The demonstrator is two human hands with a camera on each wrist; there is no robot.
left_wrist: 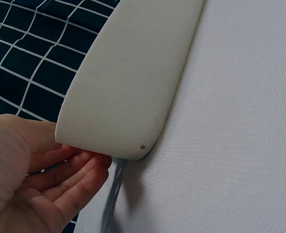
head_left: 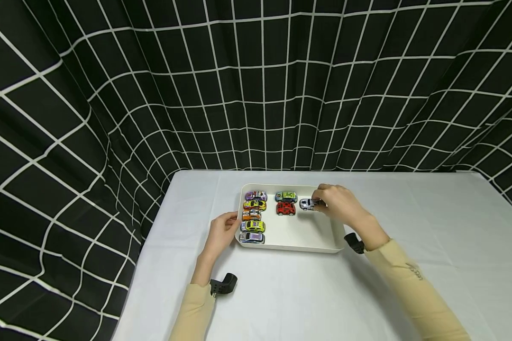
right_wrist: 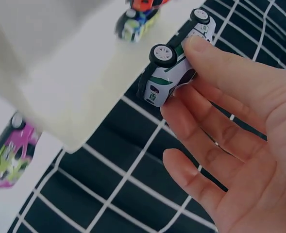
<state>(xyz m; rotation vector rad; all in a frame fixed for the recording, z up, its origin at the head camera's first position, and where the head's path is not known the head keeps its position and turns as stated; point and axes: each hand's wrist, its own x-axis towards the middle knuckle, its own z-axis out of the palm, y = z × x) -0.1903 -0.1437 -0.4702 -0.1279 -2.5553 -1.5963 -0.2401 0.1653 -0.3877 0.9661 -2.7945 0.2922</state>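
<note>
A shallow white tray [head_left: 298, 247] holds several small toy cars. My left hand [head_left: 223, 232] grips the tray's left end; in the left wrist view, the thumb of that hand [left_wrist: 45, 174] goes over the rim and the fingers lie against the outer wall. Between thumb and fingers my right hand [head_left: 339, 203] pinches a silver-white toy car [head_left: 307, 204] over the tray's right part. Seen from the right wrist, this white car [right_wrist: 174, 68] has green markings and its wheels face the camera. Left of it are a red toy car [head_left: 286, 208] and a green toy car [head_left: 286, 196].
Along the tray's left side runs a column of toy cars, among them a yellow one [head_left: 255, 204] and an orange one [head_left: 251, 215]. The right wrist view shows a pink toy car [right_wrist: 16, 153] beyond the tray wall. A white cloth [head_left: 281, 293] covers the table; black gridded curtains [head_left: 277, 85] surround it.
</note>
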